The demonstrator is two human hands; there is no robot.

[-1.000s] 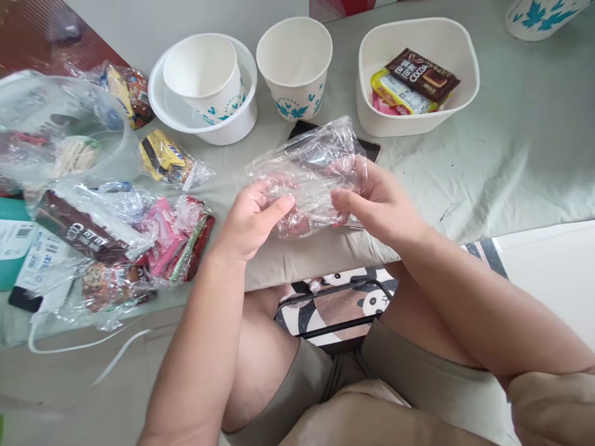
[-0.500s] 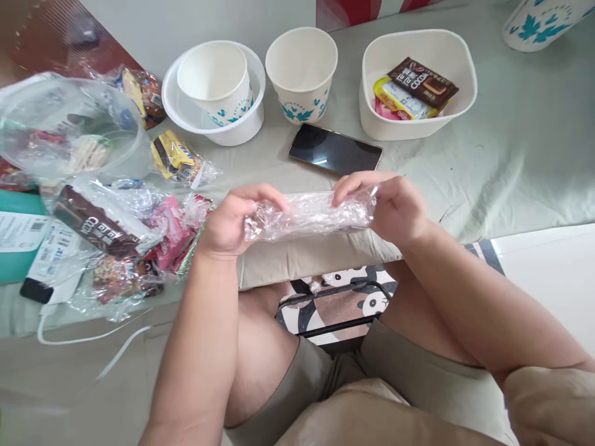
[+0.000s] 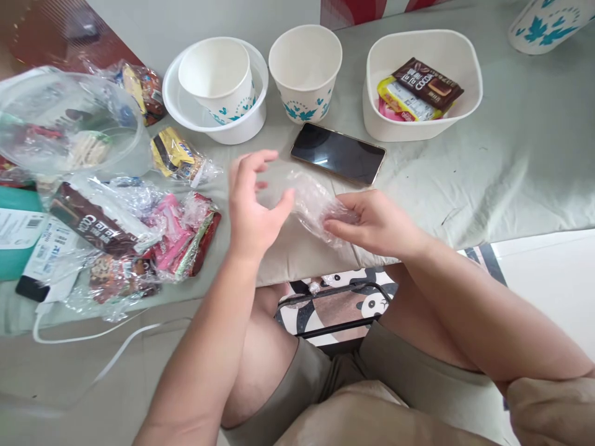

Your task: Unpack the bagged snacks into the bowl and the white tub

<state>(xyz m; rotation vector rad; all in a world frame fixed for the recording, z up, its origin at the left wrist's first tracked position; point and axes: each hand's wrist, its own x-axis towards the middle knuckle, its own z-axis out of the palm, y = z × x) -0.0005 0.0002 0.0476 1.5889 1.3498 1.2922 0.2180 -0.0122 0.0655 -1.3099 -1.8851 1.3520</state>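
Observation:
My right hand [image 3: 376,224] pinches a crumpled sheet of clear plastic wrap [image 3: 312,197], which is slightly blurred and hangs out to the left from the fingers. Just left of the wrap is my left hand [image 3: 256,207], its fingers apart and curved, with nothing in it. Beyond both hands a black smartphone [image 3: 338,152] lies flat. Behind the phone stands a white paper cup with blue leaves [image 3: 304,74]. To its right, a white tub [image 3: 421,130] holds a brown cocoa snack pack [image 3: 428,84] and a yellow and pink packet [image 3: 406,100].
Another paper cup [image 3: 216,68] sits inside a round white bowl [image 3: 242,131]. At left are a clear plastic bowl [image 3: 134,133], a brown snack pack [image 3: 95,220], a yellow packet [image 3: 174,155] and a white cable [image 3: 116,359]. A further cup [image 3: 542,28] stands far right.
My left hand has let go of the plastic wrap and opened, lifting slightly away. The wrap, stretched between both hands before, now hangs bunched from my right hand, which has moved a little left.

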